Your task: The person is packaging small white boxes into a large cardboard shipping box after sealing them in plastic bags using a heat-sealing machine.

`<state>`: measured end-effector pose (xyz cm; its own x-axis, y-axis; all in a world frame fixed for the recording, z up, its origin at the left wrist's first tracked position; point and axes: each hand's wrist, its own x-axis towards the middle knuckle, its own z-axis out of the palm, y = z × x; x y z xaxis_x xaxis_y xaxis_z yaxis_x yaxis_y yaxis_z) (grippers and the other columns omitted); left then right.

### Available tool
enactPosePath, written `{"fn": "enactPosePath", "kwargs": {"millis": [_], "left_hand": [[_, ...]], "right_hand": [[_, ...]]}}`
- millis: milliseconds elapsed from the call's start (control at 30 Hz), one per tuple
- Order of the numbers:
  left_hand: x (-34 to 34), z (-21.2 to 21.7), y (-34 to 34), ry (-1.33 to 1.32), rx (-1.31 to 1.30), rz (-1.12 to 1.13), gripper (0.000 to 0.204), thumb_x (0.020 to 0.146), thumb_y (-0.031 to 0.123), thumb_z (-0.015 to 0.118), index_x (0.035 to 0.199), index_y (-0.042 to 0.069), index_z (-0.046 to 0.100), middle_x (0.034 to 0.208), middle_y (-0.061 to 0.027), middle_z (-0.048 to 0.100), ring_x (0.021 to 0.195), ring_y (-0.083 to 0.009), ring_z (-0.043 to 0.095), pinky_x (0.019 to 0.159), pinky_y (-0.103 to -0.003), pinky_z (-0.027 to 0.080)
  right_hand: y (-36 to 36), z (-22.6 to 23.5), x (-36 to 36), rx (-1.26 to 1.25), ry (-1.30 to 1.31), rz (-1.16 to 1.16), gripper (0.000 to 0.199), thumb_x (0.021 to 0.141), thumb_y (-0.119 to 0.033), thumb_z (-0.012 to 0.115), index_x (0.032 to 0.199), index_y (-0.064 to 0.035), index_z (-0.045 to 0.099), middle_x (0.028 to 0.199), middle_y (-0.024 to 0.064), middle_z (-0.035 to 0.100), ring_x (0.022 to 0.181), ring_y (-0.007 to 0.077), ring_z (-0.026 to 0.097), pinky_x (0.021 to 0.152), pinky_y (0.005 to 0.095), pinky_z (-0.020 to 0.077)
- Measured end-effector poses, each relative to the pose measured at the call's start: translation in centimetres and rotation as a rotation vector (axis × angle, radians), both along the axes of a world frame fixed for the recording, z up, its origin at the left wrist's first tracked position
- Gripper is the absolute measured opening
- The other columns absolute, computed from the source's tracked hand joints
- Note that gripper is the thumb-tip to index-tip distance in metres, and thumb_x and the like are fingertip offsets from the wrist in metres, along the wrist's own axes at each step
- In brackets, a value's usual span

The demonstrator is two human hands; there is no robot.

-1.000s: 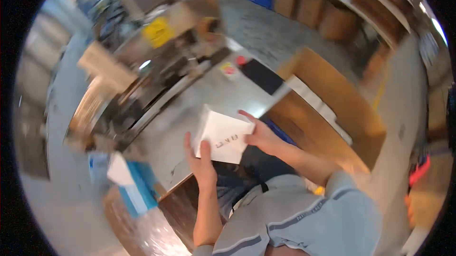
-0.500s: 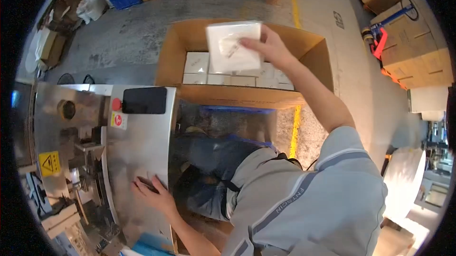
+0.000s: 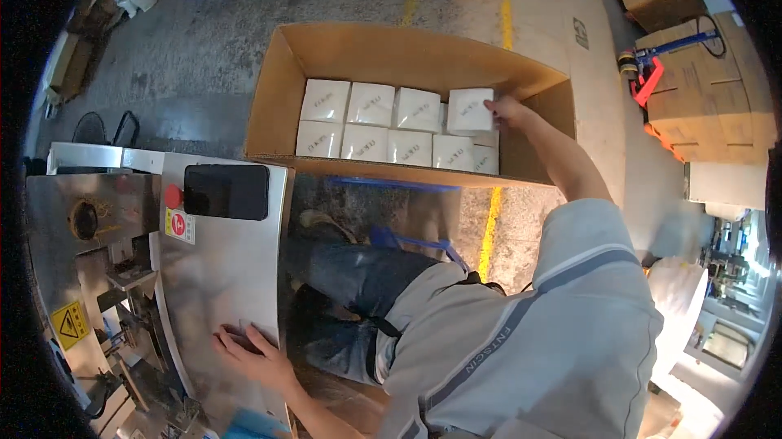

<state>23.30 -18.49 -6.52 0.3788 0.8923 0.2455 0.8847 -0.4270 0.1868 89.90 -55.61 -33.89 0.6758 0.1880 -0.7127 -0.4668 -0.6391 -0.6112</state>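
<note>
My right hand [image 3: 507, 112] reaches into the large open cardboard box [image 3: 391, 52] and grips the right edge of a square white packet [image 3: 470, 110] in clear wrapping. This packet sits at the right end of the back row, a little above the packets around it. Several more white packets [image 3: 364, 142] fill the box in two rows, with small dark print on top. My left hand [image 3: 259, 360] rests on the steel top of a machine [image 3: 232, 276], thumb and fingers apart, with a dark shadow between them.
A black phone [image 3: 226, 191] lies on the machine top beside a red button [image 3: 173, 195]. Machine parts stand farther left. A blue frame [image 3: 415, 242] is below the box. Stacked cartons [image 3: 709, 97] and a red-handled pallet jack [image 3: 649, 81] stand at far right.
My right hand has brought the white packet from above the box down to the right end of the back row. My left hand stays on the machine top. The view has shifted slightly.
</note>
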Motion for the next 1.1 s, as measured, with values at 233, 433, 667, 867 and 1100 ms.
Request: {"fn": "enactPosePath", "kwargs": {"millis": [233, 433, 667, 867, 1100], "left_hand": [[0.9, 0.7, -0.2, 0.088, 0.058, -0.042, 0.053, 0.102, 0.036, 0.054, 0.141, 0.000, 0.050, 0.147, -0.0276, 0.044, 0.135, -0.0443, 0.043, 0.112, -0.051, 0.035], [1.0, 0.5, -0.2, 0.015, 0.018, -0.030, 0.055, 0.102, 0.037, 0.055, 0.140, -0.002, 0.050, 0.147, -0.0281, 0.041, 0.136, -0.0443, 0.041, 0.112, -0.051, 0.034], [0.5, 0.8, 0.1, 0.071, 0.026, -0.024, 0.053, 0.100, 0.034, 0.057, 0.138, -0.003, 0.051, 0.147, -0.0285, 0.042, 0.136, -0.0450, 0.041, 0.112, -0.051, 0.034], [0.7, 0.7, -0.2, -0.046, -0.017, 0.012, 0.053, 0.098, 0.032, 0.059, 0.137, -0.002, 0.051, 0.147, -0.0286, 0.042, 0.136, -0.0456, 0.040, 0.114, -0.052, 0.032], [-0.1, 0.4, -0.6, -0.109, 0.044, 0.015, 0.055, 0.093, 0.032, 0.067, 0.135, 0.000, 0.054, 0.144, -0.0292, 0.046, 0.136, -0.0457, 0.040, 0.113, -0.055, 0.031]], "right_hand": [[2.6, -5.1, -2.7, -0.069, 0.125, 0.669, 0.043, 0.094, -0.045, 0.065, 0.115, -0.0082, 0.059, 0.101, 0.0072, 0.053, 0.078, 0.0244, 0.056, 0.081, 0.0449, 0.0539], [5.5, 0.5, -5.2, -0.054, 0.144, 0.401, 0.033, 0.095, -0.042, 0.064, 0.106, -0.0112, 0.063, 0.084, -0.0013, 0.052, 0.079, 0.0132, 0.055, 0.078, 0.0351, 0.0509], [15.5, 8.5, -10.0, 0.189, 0.111, 0.574, 0.037, 0.100, -0.037, 0.059, 0.122, -0.0076, 0.064, 0.107, 0.0025, 0.067, 0.094, 0.0145, 0.064, 0.081, 0.0329, 0.0538], [27.0, 22.8, -20.3, 0.613, -0.757, 0.646, 0.032, 0.095, -0.028, 0.065, 0.110, 0.0001, 0.069, 0.102, 0.0169, 0.071, 0.087, 0.0237, 0.071, 0.076, 0.0372, 0.0556], [37.0, 26.4, -32.3, 0.711, -1.076, 1.015, 0.059, 0.084, -0.041, 0.074, 0.122, 0.0021, 0.062, 0.131, 0.0224, 0.057, 0.124, 0.0383, 0.051, 0.107, 0.0452, 0.0419]]}}
